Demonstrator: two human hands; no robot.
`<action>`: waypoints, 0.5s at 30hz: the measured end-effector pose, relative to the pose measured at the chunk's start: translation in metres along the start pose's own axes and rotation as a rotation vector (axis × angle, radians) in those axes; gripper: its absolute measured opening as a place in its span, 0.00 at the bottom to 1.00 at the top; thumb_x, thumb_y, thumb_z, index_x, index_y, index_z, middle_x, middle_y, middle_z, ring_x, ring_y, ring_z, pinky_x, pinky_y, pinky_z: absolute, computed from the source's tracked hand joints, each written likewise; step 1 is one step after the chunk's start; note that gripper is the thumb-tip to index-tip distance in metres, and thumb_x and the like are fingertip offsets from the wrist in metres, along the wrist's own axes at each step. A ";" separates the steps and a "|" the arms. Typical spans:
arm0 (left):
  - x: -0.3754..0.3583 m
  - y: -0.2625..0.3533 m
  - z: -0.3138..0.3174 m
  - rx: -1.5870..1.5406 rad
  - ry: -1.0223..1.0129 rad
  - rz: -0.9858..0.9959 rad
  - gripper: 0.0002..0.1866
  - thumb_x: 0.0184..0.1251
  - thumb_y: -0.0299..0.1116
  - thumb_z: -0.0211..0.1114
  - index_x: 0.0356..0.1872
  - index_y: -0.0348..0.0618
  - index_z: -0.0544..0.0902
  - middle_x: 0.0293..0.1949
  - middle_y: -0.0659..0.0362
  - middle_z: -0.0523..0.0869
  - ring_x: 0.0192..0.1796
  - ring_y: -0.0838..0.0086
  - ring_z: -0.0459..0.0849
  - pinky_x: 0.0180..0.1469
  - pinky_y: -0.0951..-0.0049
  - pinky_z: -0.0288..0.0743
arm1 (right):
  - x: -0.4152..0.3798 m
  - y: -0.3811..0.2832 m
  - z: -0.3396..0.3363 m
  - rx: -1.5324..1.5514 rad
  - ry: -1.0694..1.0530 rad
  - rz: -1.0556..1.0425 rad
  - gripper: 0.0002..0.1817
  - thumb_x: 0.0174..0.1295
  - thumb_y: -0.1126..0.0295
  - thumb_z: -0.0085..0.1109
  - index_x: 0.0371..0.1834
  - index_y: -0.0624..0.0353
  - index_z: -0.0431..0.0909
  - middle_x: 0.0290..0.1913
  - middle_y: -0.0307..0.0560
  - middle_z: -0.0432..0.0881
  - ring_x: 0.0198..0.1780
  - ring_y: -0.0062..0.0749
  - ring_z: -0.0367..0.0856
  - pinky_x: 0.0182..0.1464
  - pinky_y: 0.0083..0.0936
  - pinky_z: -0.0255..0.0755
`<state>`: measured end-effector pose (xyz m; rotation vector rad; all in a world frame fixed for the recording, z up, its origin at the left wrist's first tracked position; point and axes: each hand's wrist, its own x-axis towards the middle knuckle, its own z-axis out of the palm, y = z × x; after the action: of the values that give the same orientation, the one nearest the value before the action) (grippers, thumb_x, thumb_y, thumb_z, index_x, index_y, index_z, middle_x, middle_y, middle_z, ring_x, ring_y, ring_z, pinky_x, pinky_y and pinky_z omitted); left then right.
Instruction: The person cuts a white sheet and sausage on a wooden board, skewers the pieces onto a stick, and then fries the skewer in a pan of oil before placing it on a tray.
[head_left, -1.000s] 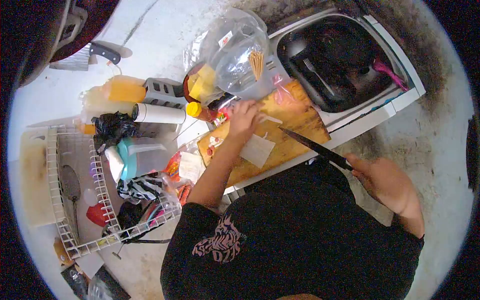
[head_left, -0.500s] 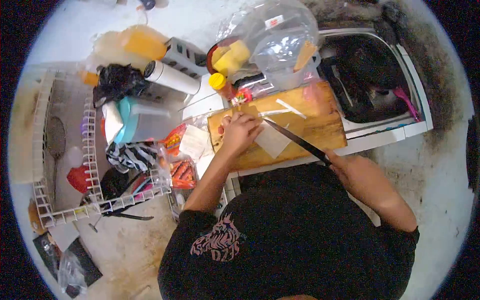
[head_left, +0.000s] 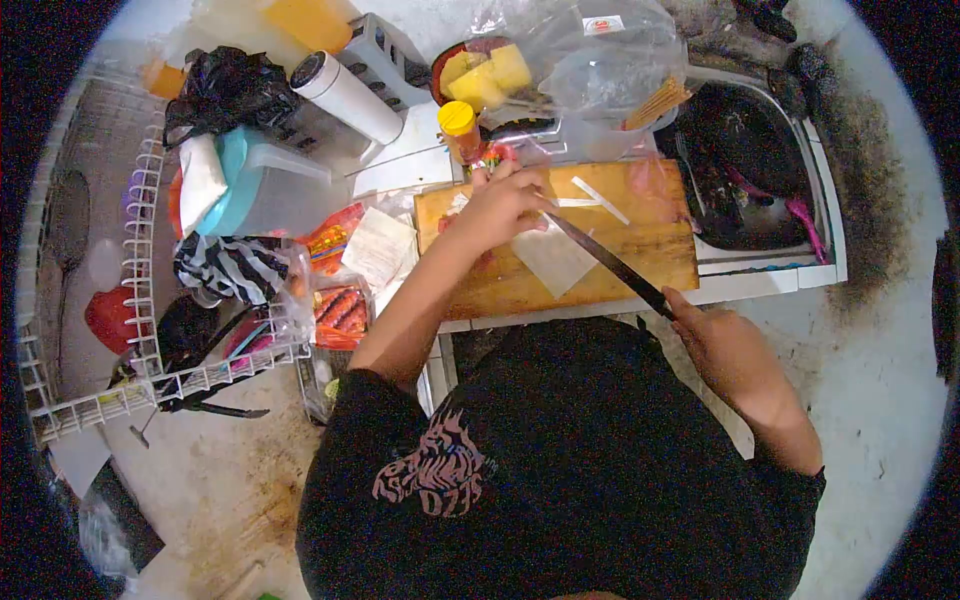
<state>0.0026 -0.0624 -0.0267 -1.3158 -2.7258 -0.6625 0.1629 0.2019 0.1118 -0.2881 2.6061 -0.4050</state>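
A long dark knife [head_left: 612, 263] is gripped by its handle in my right hand [head_left: 708, 335], its blade slanting up and left over the wooden board [head_left: 640, 245]. The blade's tip lies close to the fingers of my left hand [head_left: 498, 208]. That hand is over the board's upper left part, fingers bent and partly spread; what lies under it is mostly hidden. A thin translucent sheet [head_left: 553, 262] rests on the board below the blade. White strips [head_left: 600, 200] lie near the board's top edge.
Behind the board stand a yellow-capped jar [head_left: 458, 122], a bowl with yellow pieces [head_left: 488, 78] and a clear plastic bag [head_left: 600, 75]. A sink [head_left: 838, 215] is at right. Red packets [head_left: 340, 313], a white flask [head_left: 350, 98] and a wire rack [head_left: 190, 380] stand left.
My left hand has moved slightly up and right on the board, its fingers reaching further toward the jar. The knife stays in my right hand. The view has shifted a little.
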 end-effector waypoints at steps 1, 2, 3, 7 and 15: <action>0.003 -0.002 -0.002 0.013 -0.044 0.008 0.12 0.40 0.42 0.67 0.32 0.60 0.83 0.40 0.70 0.75 0.49 0.70 0.66 0.44 0.58 0.52 | -0.001 -0.001 -0.001 -0.013 -0.004 0.013 0.20 0.59 0.65 0.46 0.56 0.51 0.64 0.25 0.57 0.76 0.29 0.53 0.75 0.30 0.44 0.67; 0.005 -0.003 -0.003 0.026 -0.089 0.016 0.13 0.41 0.43 0.67 0.32 0.61 0.83 0.41 0.71 0.75 0.51 0.70 0.66 0.45 0.56 0.52 | -0.001 -0.003 -0.001 -0.026 -0.008 0.026 0.20 0.59 0.65 0.46 0.56 0.50 0.63 0.26 0.57 0.76 0.29 0.53 0.75 0.30 0.44 0.68; 0.007 -0.004 -0.005 0.040 -0.134 0.025 0.13 0.41 0.44 0.67 0.32 0.61 0.83 0.42 0.71 0.75 0.52 0.69 0.65 0.46 0.54 0.52 | -0.002 -0.005 -0.003 -0.035 -0.010 0.024 0.20 0.58 0.65 0.46 0.56 0.51 0.63 0.26 0.56 0.76 0.29 0.52 0.75 0.30 0.44 0.68; 0.012 -0.007 -0.008 0.005 -0.166 0.041 0.11 0.41 0.43 0.67 0.30 0.60 0.84 0.42 0.71 0.75 0.53 0.69 0.65 0.47 0.55 0.51 | -0.001 -0.016 -0.012 -0.068 -0.031 0.012 0.20 0.58 0.69 0.41 0.56 0.52 0.63 0.26 0.57 0.76 0.29 0.53 0.76 0.30 0.44 0.70; 0.010 -0.019 0.002 -0.051 -0.112 0.065 0.11 0.38 0.43 0.68 0.27 0.59 0.84 0.39 0.71 0.76 0.49 0.71 0.65 0.45 0.57 0.51 | -0.002 -0.025 -0.017 -0.065 -0.042 0.040 0.21 0.57 0.68 0.46 0.56 0.50 0.63 0.26 0.55 0.76 0.29 0.51 0.74 0.31 0.42 0.67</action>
<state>-0.0178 -0.0643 -0.0326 -1.4900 -2.7554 -0.6773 0.1590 0.1827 0.1353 -0.2627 2.5831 -0.2971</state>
